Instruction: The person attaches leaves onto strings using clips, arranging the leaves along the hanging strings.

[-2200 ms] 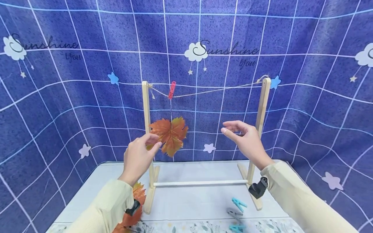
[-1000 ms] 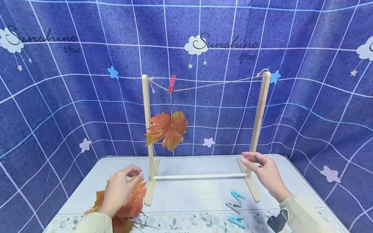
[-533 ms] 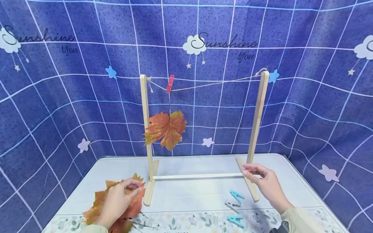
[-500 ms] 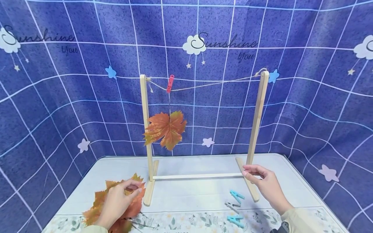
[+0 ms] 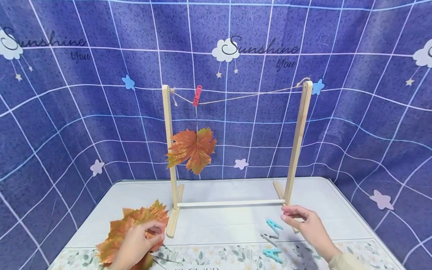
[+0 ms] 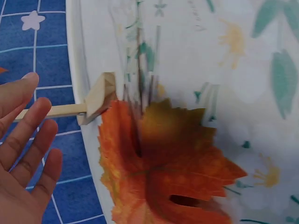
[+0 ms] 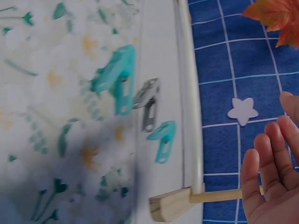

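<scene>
In the head view, my left hand (image 5: 138, 240) hovers over several orange maple leaves (image 5: 118, 232) piled at the table's left front, its fingers loosely bent around nothing. The left wrist view shows its fingers (image 6: 29, 140) apart from the top leaf (image 6: 173, 163). My right hand (image 5: 310, 227), also holding nothing, is by the right foot of the wooden rack (image 5: 298, 146). Left of it lie two turquoise clothespins (image 5: 274, 226) and a grey clothespin (image 5: 269, 239). A red clothespin (image 5: 197, 96) grips the twine (image 5: 236, 98), with one maple leaf (image 5: 192, 150) hanging below by its stem.
The rack's white crossbar (image 5: 233, 203) runs low between its posts. A white table mat (image 5: 229, 228) with a floral front strip lies underneath. Behind and at both sides hangs a blue gridded cloth (image 5: 256, 150).
My left hand has come away from the hanging leaf, down to the leaf pile. My right hand has lowered and shifted right, towards the clothespins. The hanging leaf stays on the twine.
</scene>
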The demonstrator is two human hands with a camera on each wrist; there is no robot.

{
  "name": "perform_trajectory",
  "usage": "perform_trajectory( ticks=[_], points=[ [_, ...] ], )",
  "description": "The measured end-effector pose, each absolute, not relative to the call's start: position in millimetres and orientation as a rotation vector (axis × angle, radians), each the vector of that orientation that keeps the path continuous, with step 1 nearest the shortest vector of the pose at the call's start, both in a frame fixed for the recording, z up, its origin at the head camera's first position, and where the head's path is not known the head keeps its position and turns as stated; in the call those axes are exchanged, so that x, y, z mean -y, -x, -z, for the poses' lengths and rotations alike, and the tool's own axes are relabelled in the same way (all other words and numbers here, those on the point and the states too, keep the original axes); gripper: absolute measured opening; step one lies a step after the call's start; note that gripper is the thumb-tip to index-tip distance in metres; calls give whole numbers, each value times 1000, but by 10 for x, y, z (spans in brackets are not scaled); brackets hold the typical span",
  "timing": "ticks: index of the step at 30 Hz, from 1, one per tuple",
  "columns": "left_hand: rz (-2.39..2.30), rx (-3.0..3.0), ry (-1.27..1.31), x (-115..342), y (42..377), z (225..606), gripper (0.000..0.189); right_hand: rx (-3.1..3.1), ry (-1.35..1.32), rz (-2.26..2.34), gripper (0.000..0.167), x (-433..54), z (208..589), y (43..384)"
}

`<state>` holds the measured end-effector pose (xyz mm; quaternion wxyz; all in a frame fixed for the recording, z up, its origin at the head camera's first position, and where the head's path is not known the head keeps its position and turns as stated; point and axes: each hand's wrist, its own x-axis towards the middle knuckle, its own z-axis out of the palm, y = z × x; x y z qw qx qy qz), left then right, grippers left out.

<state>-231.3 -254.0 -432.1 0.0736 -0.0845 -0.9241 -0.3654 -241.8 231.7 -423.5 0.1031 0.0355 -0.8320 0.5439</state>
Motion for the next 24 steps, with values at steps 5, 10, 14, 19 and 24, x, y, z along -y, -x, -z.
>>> perform_trajectory(
  ticks=[5,10,14,19,24],
  points=[
    [1167,2811,381,2584,2301,4436,17,2530,-142,-1572,26,-2345,4370,2376],
    [1191,2818,501,2577,2307,4533,19,2572,-126,-1622,28,-2365,4494,2346],
    [1155,2881,530,2569,2319,4579,13,2612,-120,-1613,29,-2378,4576,2324],
    [1096,2982,558,2561,2341,4653,9,2653,-186,-1612,30,-2410,4665,2286],
    [1013,3042,622,2527,2355,4686,10,2658,-257,-1650,30,-2432,4758,2260]
  ],
)
